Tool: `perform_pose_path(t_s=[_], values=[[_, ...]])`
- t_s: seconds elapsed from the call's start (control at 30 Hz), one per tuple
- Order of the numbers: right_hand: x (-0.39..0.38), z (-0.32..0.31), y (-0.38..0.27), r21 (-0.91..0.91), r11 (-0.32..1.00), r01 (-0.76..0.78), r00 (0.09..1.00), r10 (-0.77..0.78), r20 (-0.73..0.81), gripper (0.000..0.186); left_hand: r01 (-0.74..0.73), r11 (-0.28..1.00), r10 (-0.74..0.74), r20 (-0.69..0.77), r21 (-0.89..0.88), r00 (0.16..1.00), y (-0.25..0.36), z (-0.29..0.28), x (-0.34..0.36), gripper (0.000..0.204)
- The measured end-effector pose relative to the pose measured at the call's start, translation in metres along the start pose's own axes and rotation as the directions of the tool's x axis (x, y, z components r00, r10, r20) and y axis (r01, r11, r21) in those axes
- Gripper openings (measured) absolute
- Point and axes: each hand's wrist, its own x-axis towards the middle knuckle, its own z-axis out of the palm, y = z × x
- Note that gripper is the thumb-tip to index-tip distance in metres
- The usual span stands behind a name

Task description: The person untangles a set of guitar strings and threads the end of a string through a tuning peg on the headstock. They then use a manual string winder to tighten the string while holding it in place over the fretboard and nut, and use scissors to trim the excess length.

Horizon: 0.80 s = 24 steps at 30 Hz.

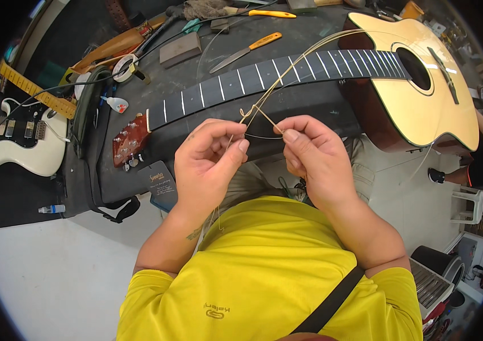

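Pinching a guitar string between both hands: left hand and right hand fingers are closed on it, probably kinked, just above the acoustic guitar neck on the counter.

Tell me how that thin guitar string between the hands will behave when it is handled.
The guitar string looks springy rather than limp: it holds loops and a kinked bend above the left hand and right hand. It is probably very light and likely to whip back if released. Being so thin, it may slip unless pinched, as both hands do now.
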Motion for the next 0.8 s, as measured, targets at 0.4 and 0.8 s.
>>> perform_pose_path(t_s=[0.4,0.8], values=[[-0.004,0.014,-0.001,-0.360,0.931,0.069,0.989,-0.112,-0.101,0.020,-0.128,0.987,0.123,0.057,0.095,0.991,-0.010,0.003,0.008,0.016],[-0.004,0.017,0.010,-0.142,0.987,0.073,0.996,-0.081,-0.046,0.021,-0.196,0.980,0.197,-0.026,0.022,0.980,-0.015,-0.003,0.015,0.026]])
